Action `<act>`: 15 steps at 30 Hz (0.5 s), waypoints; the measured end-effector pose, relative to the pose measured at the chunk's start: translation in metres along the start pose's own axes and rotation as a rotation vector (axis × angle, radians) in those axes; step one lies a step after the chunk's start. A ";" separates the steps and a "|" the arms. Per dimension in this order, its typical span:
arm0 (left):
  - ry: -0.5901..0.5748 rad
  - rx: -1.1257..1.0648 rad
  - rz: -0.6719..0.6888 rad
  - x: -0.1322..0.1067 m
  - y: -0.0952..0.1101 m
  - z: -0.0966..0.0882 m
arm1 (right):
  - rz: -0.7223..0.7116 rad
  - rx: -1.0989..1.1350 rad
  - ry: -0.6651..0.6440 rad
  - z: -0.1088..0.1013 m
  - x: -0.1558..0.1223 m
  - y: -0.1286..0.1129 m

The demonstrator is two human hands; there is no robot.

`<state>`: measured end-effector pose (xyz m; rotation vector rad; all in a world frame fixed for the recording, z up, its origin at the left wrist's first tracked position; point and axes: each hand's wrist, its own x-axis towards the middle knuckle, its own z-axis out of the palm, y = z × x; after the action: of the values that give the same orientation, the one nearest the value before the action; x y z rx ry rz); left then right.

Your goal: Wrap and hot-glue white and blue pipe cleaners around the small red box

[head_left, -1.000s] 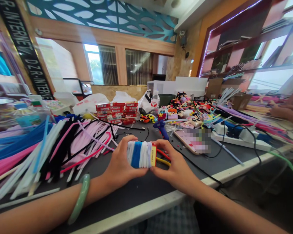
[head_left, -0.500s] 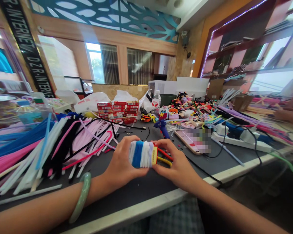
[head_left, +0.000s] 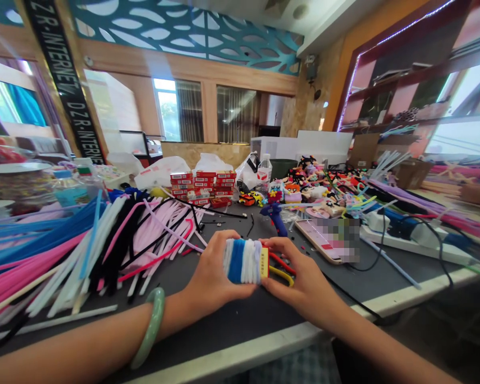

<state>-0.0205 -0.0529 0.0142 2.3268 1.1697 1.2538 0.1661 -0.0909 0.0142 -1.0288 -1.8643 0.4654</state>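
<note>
Between my two hands is a small red and yellow box (head_left: 265,262) wrapped in white, blue and pale lilac pipe cleaners (head_left: 243,261). My left hand (head_left: 211,272) grips its left end, thumb below and fingers above. At the right end, the fingertips and thumb of my right hand (head_left: 300,274) pinch the bare printed part. Behind my right hand lie scissors with red and yellow handles (head_left: 283,273), partly hidden. A blue glue gun (head_left: 276,217) rests on the dark tabletop (head_left: 240,333) just beyond.
Bundles of pipe cleaners (head_left: 76,256) spread over the left side. Stacked red boxes (head_left: 204,185) stand at the back, beside a bottle (head_left: 264,168) and a pile of small dolls (head_left: 312,184). A phone (head_left: 324,242), power strip (head_left: 418,242) and cables lie on the right.
The camera view has shifted, so everything sits a little further right and lower. Both hands keep the same hold on the wrapped box.
</note>
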 end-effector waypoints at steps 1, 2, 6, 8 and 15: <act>-0.006 -0.005 0.006 0.000 -0.001 0.000 | 0.001 -0.001 0.001 0.001 0.000 0.001; -0.011 -0.012 0.015 0.001 -0.001 0.000 | 0.003 -0.004 0.003 0.003 0.000 0.002; -0.023 -0.050 0.009 0.002 -0.006 0.002 | 0.001 -0.008 0.035 0.009 -0.002 0.009; -0.020 -0.062 -0.007 0.003 -0.006 0.002 | 0.000 -0.009 0.042 0.012 -0.003 0.013; -0.054 -0.133 -0.048 0.004 -0.009 0.004 | 0.025 -0.034 0.003 0.013 -0.004 0.017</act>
<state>-0.0206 -0.0435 0.0097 2.2092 1.0837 1.2066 0.1638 -0.0835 -0.0055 -1.0757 -1.8640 0.4481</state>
